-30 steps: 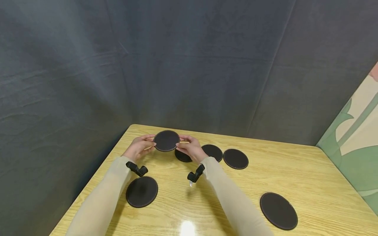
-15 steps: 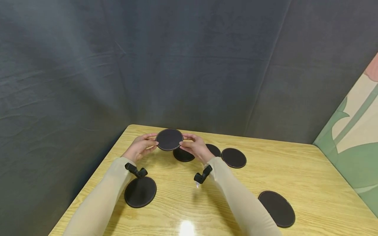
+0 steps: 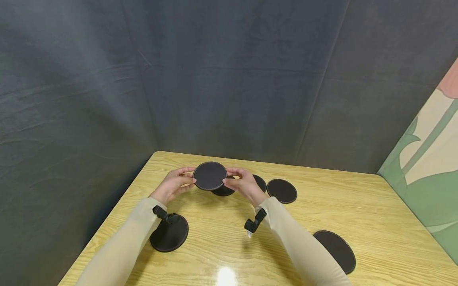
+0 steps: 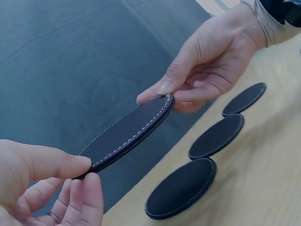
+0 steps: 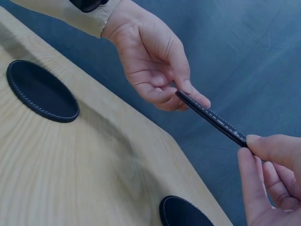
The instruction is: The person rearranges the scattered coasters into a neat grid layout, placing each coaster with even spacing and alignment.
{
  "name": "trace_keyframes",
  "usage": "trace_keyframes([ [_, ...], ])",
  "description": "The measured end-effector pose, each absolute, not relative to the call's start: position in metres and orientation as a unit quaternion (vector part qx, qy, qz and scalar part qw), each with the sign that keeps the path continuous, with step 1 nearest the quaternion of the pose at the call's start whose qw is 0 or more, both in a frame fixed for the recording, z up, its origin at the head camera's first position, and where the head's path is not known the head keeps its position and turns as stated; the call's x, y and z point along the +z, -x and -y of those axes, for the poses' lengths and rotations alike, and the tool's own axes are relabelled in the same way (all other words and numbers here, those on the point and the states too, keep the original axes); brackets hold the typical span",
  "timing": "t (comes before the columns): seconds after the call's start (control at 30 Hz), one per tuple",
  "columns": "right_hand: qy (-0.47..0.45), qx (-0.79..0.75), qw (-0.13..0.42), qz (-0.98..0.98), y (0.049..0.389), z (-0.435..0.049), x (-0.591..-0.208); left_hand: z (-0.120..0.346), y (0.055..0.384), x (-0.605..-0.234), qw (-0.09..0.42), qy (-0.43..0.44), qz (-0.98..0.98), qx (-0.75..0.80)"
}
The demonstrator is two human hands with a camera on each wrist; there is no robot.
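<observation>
The back and left side are filled by a dark cloth. Below it a wood-grained bench is seen, marked by a bright glare near its front. The right edge is taken up by one patterned panel in green, cream and pink. Over the bench two pale sleeves are stretched, the left sleeve and the right sleeve.

Two bare grips are shown, and by the fingers and thumbs of the left grip and right grip opposite edges of one held coaster are pinched; it is raised above the bench, tilted.

Six dark, round, stitched coasters are counted: that one and five on the bench. Three are laid in a row: the first coaster is partly covered by the held one, the second coaster by the right grip, while the third coaster is unobstructed. The left coaster is overlapped by a black wrist device, the right-hand coaster by the right sleeve.
</observation>
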State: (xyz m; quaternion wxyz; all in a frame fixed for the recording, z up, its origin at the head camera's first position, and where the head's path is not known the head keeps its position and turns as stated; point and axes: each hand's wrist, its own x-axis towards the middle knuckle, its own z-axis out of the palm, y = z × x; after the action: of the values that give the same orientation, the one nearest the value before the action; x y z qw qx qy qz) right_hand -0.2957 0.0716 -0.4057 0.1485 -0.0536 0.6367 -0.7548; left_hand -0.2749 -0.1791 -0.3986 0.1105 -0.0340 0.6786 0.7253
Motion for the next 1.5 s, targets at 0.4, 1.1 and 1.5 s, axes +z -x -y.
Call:
trace_keyframes([
  [0.4,0.041,-0.736,0.154,-0.658,0.278,-0.080,-0.418,0.172,0.263,-0.417,0.111,0.032,-0.677,0.727],
  [1.1,0.062,-0.703,0.150,-0.693,0.259,-0.091,-0.442,0.164,0.244,-0.435,0.121,0.029,-0.712,0.691],
  [1.5,0.090,-0.667,0.149,-0.725,0.255,-0.096,-0.450,0.159,0.240,-0.447,0.126,0.033,-0.722,0.680],
])
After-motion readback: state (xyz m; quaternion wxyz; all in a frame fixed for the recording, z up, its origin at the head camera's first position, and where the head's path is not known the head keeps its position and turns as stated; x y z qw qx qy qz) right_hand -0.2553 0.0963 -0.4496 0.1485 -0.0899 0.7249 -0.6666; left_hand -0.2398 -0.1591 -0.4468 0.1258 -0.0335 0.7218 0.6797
